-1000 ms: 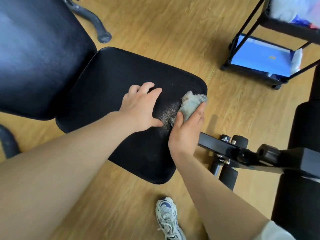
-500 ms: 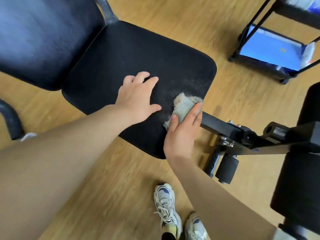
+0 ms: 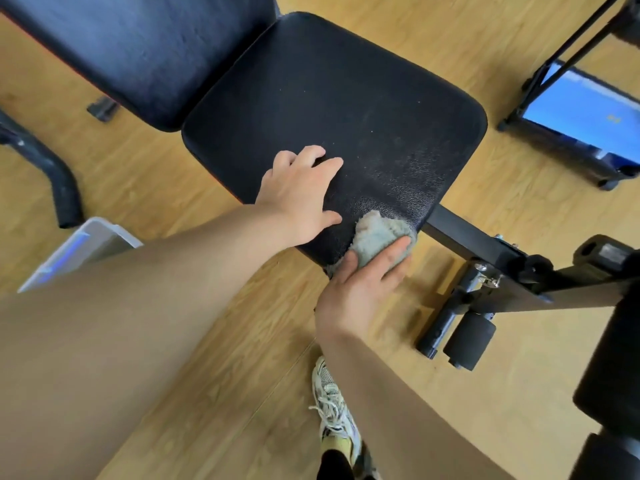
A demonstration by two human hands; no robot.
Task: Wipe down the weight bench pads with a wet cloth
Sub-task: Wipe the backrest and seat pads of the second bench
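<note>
The black seat pad (image 3: 332, 109) of the weight bench fills the middle of the view, with the black back pad (image 3: 138, 46) above it to the left. My right hand (image 3: 360, 285) presses a crumpled grey-green cloth (image 3: 375, 233) against the pad's near right corner, fingers wrapped over the cloth. A wet sheen shows on the pad just above the cloth. My left hand (image 3: 299, 195) lies flat on the pad's near edge, fingers spread, holding nothing.
The bench's black steel frame (image 3: 471, 242) and foam rollers (image 3: 469, 339) extend right of the cloth. A black cart with a blue item (image 3: 585, 116) stands at far right. A curved black bench foot (image 3: 59, 188) and a white bin (image 3: 86, 247) are left. My shoe (image 3: 334, 407) is on the wood floor.
My right hand slid the cloth down the pad's right side from the far corner to the near corner. The view shifted, so the bench sits higher and more to the right.
</note>
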